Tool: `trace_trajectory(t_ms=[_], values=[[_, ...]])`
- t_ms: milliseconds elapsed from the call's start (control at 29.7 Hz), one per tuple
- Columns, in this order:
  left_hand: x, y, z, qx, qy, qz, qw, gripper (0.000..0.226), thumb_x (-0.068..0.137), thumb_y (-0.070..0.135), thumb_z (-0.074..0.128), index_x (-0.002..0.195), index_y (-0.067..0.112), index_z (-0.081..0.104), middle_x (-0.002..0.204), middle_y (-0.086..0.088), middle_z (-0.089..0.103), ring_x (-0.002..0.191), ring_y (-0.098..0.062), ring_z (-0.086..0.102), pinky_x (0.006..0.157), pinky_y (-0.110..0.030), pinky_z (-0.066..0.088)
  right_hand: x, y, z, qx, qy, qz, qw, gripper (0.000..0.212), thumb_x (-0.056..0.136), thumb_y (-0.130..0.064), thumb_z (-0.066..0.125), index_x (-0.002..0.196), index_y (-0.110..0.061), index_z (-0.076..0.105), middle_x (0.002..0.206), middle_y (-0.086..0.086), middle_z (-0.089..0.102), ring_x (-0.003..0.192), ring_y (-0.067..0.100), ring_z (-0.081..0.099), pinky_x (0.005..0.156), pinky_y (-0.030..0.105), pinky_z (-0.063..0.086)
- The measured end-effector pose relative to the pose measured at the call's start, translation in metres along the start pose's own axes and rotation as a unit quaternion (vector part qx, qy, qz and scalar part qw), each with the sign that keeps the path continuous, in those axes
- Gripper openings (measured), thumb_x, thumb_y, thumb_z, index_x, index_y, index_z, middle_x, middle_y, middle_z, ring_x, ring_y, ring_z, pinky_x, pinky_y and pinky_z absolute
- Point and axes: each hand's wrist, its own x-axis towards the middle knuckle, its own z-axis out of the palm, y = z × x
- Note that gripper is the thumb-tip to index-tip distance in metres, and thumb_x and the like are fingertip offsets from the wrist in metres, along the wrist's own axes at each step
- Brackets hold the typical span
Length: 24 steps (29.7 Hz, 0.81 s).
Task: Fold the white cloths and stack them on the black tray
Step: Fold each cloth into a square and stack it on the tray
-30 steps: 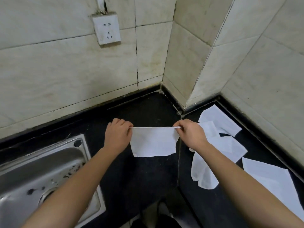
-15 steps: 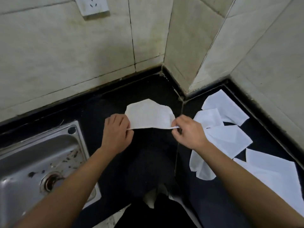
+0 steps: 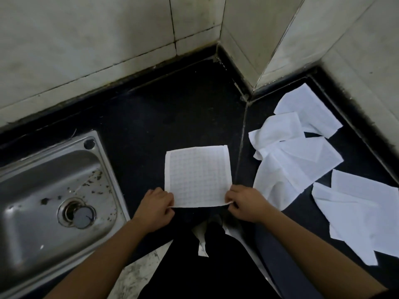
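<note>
A white waffle-textured cloth (image 3: 197, 175) lies spread flat on the black countertop (image 3: 168, 117) in front of me. My left hand (image 3: 154, 207) pinches its near left corner and my right hand (image 3: 246, 202) pinches its near right corner; the near edge is lifted slightly off the counter. Several loose white cloths (image 3: 298, 160) lie unfolded and overlapping on the counter to the right, with more cloths (image 3: 356, 214) at the far right. No separate black tray can be made out against the dark counter.
A stainless steel sink (image 3: 54, 195) with a drain plug sits at the left. Tiled walls (image 3: 108, 39) enclose the corner behind and to the right. The counter's front edge is just below my hands, with the floor and dark clothing beneath.
The cloth, held up in the air by its top edge, was swung forward and laid flat on the counter. My hands came down and toward me, still gripping the same two corners.
</note>
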Motion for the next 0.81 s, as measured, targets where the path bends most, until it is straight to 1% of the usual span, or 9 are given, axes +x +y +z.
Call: trace_trajectory(t_ms=[67, 101, 168, 269, 336, 404, 538, 639, 807], values=[[0.007, -0.002, -0.012, -0.104, 0.004, -0.079, 0.991, 0.008, 0.076, 0.027, 0.059, 0.077, 0.026, 0.052, 0.073, 0.011, 0.054, 0.075, -0.011, 0.051, 0.066, -0.030, 0.040, 0.007, -0.002, -0.015, 0.052, -0.002, 0.062, 0.997, 0.034, 0.077, -0.044, 0.043, 0.089, -0.023, 0.066, 0.089, -0.008, 0.061, 0.080, 0.014, 0.062, 0.068, 0.026, 0.048], [0.013, -0.002, -0.019, -0.169, 0.019, -0.133, 0.976, 0.011, 0.077, 0.023, 0.065, 0.079, 0.026, 0.054, 0.076, 0.009, 0.056, 0.076, -0.010, 0.053, 0.066, -0.030, 0.043, 0.012, -0.001, -0.022, 0.093, 0.005, 0.099, 0.991, 0.032, 0.079, -0.044, 0.045, 0.092, -0.024, 0.067, 0.089, -0.010, 0.061, 0.079, 0.011, 0.060, 0.070, 0.025, 0.048], [0.029, -0.005, -0.033, -0.285, 0.078, -0.227, 0.928, 0.017, 0.079, 0.015, 0.071, 0.083, 0.027, 0.060, 0.082, 0.005, 0.062, 0.076, -0.010, 0.059, 0.066, -0.027, 0.049, 0.025, 0.003, -0.035, 0.182, 0.048, 0.169, 0.968, 0.018, 0.084, -0.034, 0.060, 0.098, -0.027, 0.068, 0.086, -0.013, 0.061, 0.076, 0.005, 0.059, 0.072, 0.021, 0.048], [0.058, -0.008, -0.049, -0.414, 0.142, -0.308, 0.845, 0.013, 0.085, 0.011, 0.072, 0.091, 0.020, 0.066, 0.089, 0.002, 0.067, 0.081, -0.010, 0.063, 0.068, -0.021, 0.048, 0.050, 0.013, -0.041, 0.304, 0.113, 0.241, 0.915, 0.022, 0.087, -0.020, 0.069, 0.108, -0.026, 0.070, 0.087, -0.011, 0.066, 0.082, 0.004, 0.063, 0.082, 0.021, 0.051], [0.076, -0.010, -0.053, -0.462, 0.158, -0.345, 0.801, 0.011, 0.086, 0.013, 0.073, 0.096, 0.013, 0.068, 0.092, 0.000, 0.068, 0.084, -0.011, 0.063, 0.072, -0.021, 0.048, 0.067, 0.017, -0.042, 0.351, 0.137, 0.279, 0.883, 0.020, 0.089, -0.022, 0.070, 0.109, -0.024, 0.071, 0.091, -0.009, 0.068, 0.088, 0.006, 0.064, 0.089, 0.024, 0.051], [0.089, -0.014, -0.053, -0.489, 0.169, -0.367, 0.773, 0.014, 0.086, 0.014, 0.074, 0.099, 0.010, 0.070, 0.096, -0.002, 0.070, 0.089, -0.013, 0.065, 0.078, -0.024, 0.050, 0.083, 0.020, -0.041, 0.374, 0.152, 0.301, 0.864, 0.017, 0.090, -0.025, 0.071, 0.107, -0.025, 0.072, 0.094, -0.008, 0.069, 0.094, 0.009, 0.065, 0.092, 0.027, 0.051], [0.108, -0.021, -0.046, -0.476, 0.181, -0.398, 0.763, 0.013, 0.086, 0.018, 0.074, 0.099, 0.016, 0.071, 0.097, 0.001, 0.070, 0.093, -0.014, 0.065, 0.086, -0.031, 0.053, 0.103, 0.024, -0.038, 0.375, 0.177, 0.308, 0.856, 0.015, 0.092, -0.027, 0.069, 0.106, -0.026, 0.071, 0.093, -0.010, 0.069, 0.092, 0.008, 0.065, 0.088, 0.024, 0.051], [0.115, -0.023, -0.043, -0.471, 0.204, -0.406, 0.756, 0.018, 0.087, 0.020, 0.073, 0.104, 0.015, 0.072, 0.099, 0.002, 0.070, 0.092, -0.013, 0.065, 0.080, -0.026, 0.051, 0.110, 0.025, -0.037, 0.365, 0.203, 0.307, 0.855, 0.014, 0.093, -0.027, 0.067, 0.106, -0.024, 0.071, 0.091, -0.012, 0.068, 0.089, 0.005, 0.065, 0.083, 0.021, 0.051], [0.121, -0.024, -0.043, -0.432, 0.215, -0.403, 0.777, 0.023, 0.088, 0.023, 0.072, 0.108, 0.013, 0.071, 0.097, 0.003, 0.067, 0.093, -0.014, 0.064, 0.082, -0.026, 0.049, 0.113, 0.028, -0.038, 0.352, 0.222, 0.310, 0.855, 0.013, 0.095, -0.026, 0.064, 0.107, -0.023, 0.068, 0.089, -0.017, 0.065, 0.084, -0.002, 0.061, 0.076, 0.013, 0.048]])
